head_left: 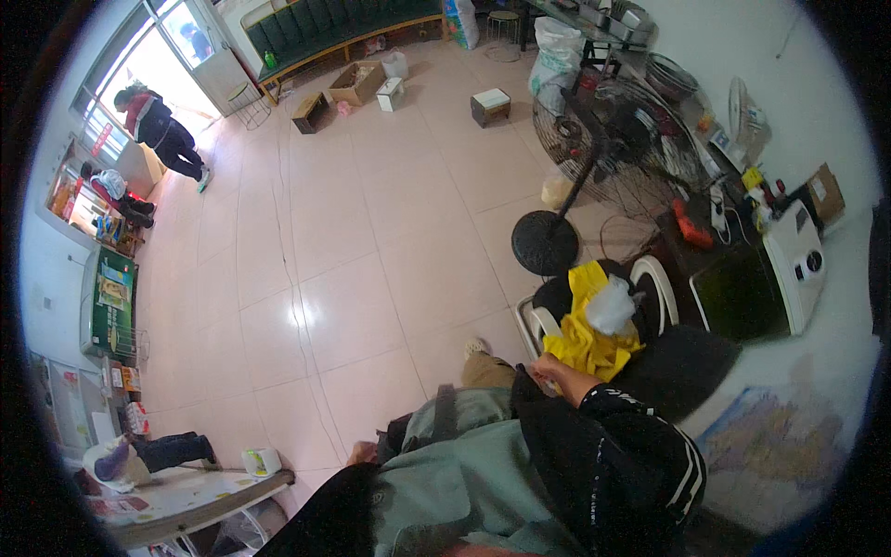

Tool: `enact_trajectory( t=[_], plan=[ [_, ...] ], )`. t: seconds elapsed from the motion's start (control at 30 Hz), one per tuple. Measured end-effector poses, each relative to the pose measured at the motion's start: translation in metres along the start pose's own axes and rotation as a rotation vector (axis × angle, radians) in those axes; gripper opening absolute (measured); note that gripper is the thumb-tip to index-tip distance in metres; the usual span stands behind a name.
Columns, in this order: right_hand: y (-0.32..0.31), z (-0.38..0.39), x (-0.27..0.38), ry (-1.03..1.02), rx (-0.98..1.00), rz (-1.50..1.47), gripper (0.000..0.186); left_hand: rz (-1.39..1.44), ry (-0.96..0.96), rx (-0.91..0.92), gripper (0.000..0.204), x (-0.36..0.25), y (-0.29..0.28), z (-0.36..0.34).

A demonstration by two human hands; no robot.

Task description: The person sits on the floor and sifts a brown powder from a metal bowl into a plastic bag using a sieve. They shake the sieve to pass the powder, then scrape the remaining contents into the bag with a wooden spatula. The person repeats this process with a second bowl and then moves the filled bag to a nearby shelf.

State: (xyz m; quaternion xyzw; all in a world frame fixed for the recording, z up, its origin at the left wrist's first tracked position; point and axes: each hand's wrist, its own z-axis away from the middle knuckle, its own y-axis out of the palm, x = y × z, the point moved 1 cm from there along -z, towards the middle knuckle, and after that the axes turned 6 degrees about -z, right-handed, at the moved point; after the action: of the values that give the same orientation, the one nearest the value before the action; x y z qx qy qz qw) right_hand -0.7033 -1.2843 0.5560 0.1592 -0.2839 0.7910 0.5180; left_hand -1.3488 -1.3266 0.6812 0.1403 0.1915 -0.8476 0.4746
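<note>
My right hand is at my right side, fingers curled, at the edge of my open black jacket. What it grips, if anything, is hidden. Just beyond it a bright yellow cloth or bag lies bunched on a chair with pale arms. On the yellow thing rests a crumpled whitish plastic bag. Low at my left side, my left hand shows only in part beside the black sleeve, its fingers hard to make out. A green-grey garment covers my front.
A large black standing fan stands beyond the chair, near a cluttered table with a red-orange tool. A patterned table is at lower left. Small stools, a cardboard box and a green bench are far off. Two people are at far left.
</note>
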Motion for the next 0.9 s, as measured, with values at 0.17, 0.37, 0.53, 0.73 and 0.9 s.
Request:
enact_trajectory(
  t=[0.17,0.37,0.53,0.73,0.9],
  plan=[
    [-0.078,-0.123,0.067,-0.489,0.118,0.863,0.027,-0.018,-0.085,-0.024,0.014,-0.092,-0.033,-0.034],
    [-0.141,-0.238,0.242,-0.139,0.09,-0.243,0.027,-0.084,-0.104,-0.016,0.012,-0.254,-0.112,-0.146],
    [-0.251,-0.315,0.34,-0.245,-0.002,0.37,0.028,-0.185,0.009,0.136,0.011,-0.471,-0.172,-0.34],
    [-0.292,-0.381,0.481,-0.106,-0.212,0.044,0.03,-0.09,-0.001,0.057,0.01,-0.795,-0.281,-0.509],
    [-0.42,-0.483,0.522,-0.074,-0.414,-0.19,0.034,-0.266,0.37,0.319,0.021,-1.098,-0.18,-0.588]
  ],
)
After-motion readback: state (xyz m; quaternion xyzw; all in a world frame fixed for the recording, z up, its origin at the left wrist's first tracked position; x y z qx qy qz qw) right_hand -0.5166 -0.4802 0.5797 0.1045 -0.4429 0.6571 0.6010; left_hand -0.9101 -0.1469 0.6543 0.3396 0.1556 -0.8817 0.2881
